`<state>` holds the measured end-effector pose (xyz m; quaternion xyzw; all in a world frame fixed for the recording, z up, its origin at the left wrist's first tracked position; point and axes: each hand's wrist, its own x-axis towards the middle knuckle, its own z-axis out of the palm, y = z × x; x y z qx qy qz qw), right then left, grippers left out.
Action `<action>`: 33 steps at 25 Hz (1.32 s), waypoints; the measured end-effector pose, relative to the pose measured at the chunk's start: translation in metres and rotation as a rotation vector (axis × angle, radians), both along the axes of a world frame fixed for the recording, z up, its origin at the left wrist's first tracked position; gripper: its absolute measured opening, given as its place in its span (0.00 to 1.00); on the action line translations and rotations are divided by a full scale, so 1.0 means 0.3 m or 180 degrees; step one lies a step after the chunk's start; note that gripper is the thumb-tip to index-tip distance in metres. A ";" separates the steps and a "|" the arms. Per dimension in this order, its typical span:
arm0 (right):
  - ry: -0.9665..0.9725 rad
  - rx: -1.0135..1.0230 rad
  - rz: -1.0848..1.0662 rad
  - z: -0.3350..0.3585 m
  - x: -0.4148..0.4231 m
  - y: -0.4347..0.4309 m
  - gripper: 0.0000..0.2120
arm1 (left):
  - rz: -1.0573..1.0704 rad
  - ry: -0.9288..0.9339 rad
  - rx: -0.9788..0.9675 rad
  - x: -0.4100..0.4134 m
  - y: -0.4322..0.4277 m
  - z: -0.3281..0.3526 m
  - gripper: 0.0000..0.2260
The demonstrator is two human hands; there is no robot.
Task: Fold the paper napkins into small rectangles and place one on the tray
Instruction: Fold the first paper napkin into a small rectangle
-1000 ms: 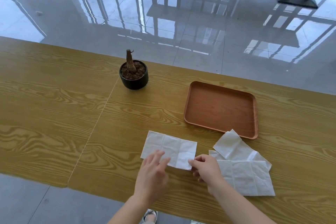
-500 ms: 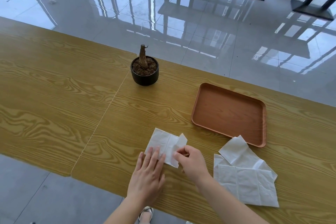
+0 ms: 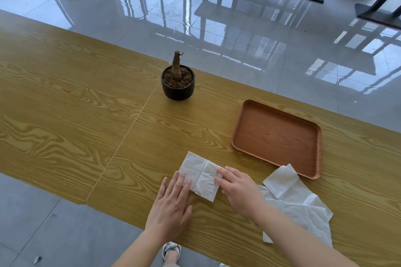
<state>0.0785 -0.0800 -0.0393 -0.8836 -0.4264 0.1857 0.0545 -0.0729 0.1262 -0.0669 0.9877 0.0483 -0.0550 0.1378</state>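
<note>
Spanning the room, the wooden table (image 3: pixel 65 115) held the empty tray (image 3: pixel 275 136) at two o'clock and loose napkins (image 3: pixel 297 201) at four. At the near edge, the left hand (image 3: pixel 171 206) and right hand (image 3: pixel 240 191) lay flat, fingers spread, pressing the folded napkin (image 3: pixel 200 176). Lifting either palm too soon might have let the fold spring open.

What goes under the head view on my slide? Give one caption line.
Both hands press a folded napkin flat on the table, tray still empty.

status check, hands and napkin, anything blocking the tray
Both hands, left and right, flat on folded napkin. Tray bare. Loose napkins overlap its near corner.
</note>
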 end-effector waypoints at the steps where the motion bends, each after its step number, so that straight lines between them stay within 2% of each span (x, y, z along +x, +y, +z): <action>1: -0.0066 -0.0026 0.0006 -0.004 -0.006 -0.008 0.19 | 0.0067 -0.0048 -0.0056 -0.001 -0.002 0.010 0.29; 4: -0.0125 -0.0068 -0.0264 -0.003 -0.053 -0.027 0.19 | -0.0139 -0.0074 -0.0151 -0.011 -0.040 0.023 0.27; 8: -0.0166 0.0222 -0.0551 0.004 -0.122 -0.039 0.19 | -0.0351 0.0018 -0.0049 0.005 -0.091 0.026 0.24; 15: -0.0252 0.0081 -0.0492 0.012 -0.212 -0.089 0.21 | -0.0401 -0.0050 0.0279 0.053 -0.065 0.018 0.22; 19: -0.0392 0.0342 -0.0611 0.007 -0.211 -0.096 0.20 | -0.0350 -0.0085 0.0231 0.066 -0.088 0.017 0.21; 23: -0.0570 0.0300 -0.0584 -0.009 -0.197 -0.101 0.20 | -0.0483 -0.0191 0.0080 0.037 -0.119 0.012 0.19; 26: -0.0461 0.0237 -0.0469 -0.009 -0.211 -0.114 0.18 | -0.0487 -0.0176 0.0167 0.027 -0.112 0.009 0.19; 29: -0.0131 0.0322 -0.0513 0.008 -0.170 -0.097 0.12 | -0.0529 -0.0152 0.0174 0.026 -0.108 0.009 0.19; 31: 0.0135 0.0578 -0.0937 0.016 -0.106 -0.076 0.11 | -0.0403 -0.0216 -0.0036 0.034 -0.107 0.015 0.17; 33: 0.0352 0.0787 -0.1499 0.030 -0.023 -0.046 0.11 | 0.0074 -0.0376 -0.0469 0.073 -0.095 0.032 0.13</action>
